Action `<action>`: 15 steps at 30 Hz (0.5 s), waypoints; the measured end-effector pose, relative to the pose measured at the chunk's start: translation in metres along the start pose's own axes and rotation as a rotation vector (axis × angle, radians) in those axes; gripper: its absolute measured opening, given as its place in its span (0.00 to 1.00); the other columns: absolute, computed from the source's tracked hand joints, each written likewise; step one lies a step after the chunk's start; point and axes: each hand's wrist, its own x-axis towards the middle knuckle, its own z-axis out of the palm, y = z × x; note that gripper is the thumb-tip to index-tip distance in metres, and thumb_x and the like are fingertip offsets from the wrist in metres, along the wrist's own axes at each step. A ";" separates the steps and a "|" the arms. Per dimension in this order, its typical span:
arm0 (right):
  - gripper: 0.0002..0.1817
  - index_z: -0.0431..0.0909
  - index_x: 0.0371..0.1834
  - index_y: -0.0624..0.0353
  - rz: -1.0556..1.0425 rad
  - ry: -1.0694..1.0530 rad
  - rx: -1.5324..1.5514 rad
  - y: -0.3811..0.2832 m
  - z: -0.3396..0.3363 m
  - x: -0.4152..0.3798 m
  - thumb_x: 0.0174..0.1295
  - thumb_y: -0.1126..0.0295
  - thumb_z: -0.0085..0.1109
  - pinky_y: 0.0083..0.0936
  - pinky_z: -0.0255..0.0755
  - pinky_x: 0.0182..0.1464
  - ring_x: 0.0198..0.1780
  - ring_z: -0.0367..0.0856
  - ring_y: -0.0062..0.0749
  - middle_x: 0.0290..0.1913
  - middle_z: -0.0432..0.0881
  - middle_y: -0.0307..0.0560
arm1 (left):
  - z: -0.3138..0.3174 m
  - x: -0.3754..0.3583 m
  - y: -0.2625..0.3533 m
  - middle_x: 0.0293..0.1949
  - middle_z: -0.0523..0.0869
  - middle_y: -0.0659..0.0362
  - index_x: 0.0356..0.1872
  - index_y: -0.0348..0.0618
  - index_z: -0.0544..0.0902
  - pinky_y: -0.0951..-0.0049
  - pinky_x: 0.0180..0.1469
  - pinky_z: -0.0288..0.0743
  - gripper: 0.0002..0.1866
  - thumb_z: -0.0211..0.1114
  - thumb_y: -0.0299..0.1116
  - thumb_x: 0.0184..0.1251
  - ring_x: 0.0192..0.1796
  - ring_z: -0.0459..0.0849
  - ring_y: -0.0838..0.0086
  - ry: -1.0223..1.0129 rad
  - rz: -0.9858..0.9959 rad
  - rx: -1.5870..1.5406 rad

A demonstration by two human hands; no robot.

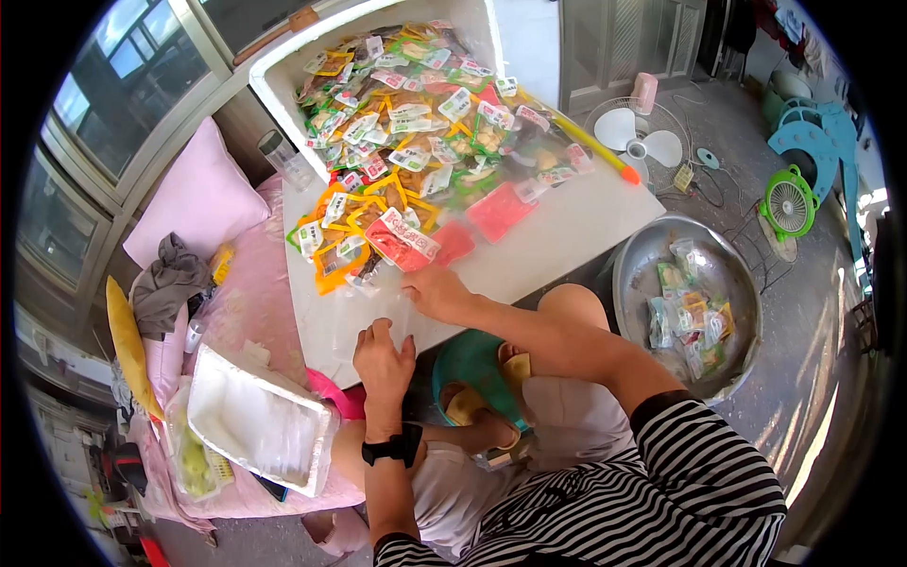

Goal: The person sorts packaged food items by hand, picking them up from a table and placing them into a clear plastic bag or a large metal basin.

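Packets point(411, 156) mostly lie heaped across your desk point(586, 213), a few in the basin point(635, 276); your left hand point(384, 367) is spread, and I cannot tell whether your curled right hand point(442, 295) pinches anything.

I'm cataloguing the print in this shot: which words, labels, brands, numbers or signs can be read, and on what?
No text can be read with certainty.
Red-and-white packet: characters too blurred.
Piled packets: labels too small and blurred.
Packets in the metal basin: labels too small.
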 end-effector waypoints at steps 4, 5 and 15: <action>0.04 0.78 0.25 0.60 -0.039 -0.098 -0.042 0.029 -0.005 -0.003 0.50 0.72 0.57 0.45 0.73 0.38 0.35 0.80 0.50 0.28 0.81 0.54 | 0.001 -0.005 0.013 0.26 0.81 0.50 0.33 0.40 0.75 0.56 0.32 0.74 0.10 0.64 0.21 0.48 0.33 0.80 0.53 0.014 -0.044 0.104; 0.05 0.78 0.26 0.60 -0.044 -0.199 -0.039 0.035 -0.007 -0.004 0.50 0.70 0.58 0.44 0.73 0.38 0.35 0.80 0.50 0.28 0.81 0.54 | 0.003 -0.008 0.018 0.25 0.81 0.50 0.31 0.40 0.75 0.56 0.31 0.74 0.08 0.63 0.21 0.49 0.32 0.81 0.54 0.032 -0.047 0.121; 0.22 0.77 0.37 0.65 0.046 -0.213 -0.319 0.053 -0.051 0.045 0.49 0.56 0.66 0.42 0.74 0.44 0.42 0.80 0.46 0.36 0.81 0.57 | 0.034 -0.018 -0.011 0.22 0.80 0.51 0.28 0.42 0.75 0.55 0.29 0.72 0.05 0.62 0.22 0.52 0.28 0.80 0.53 0.127 -0.140 0.143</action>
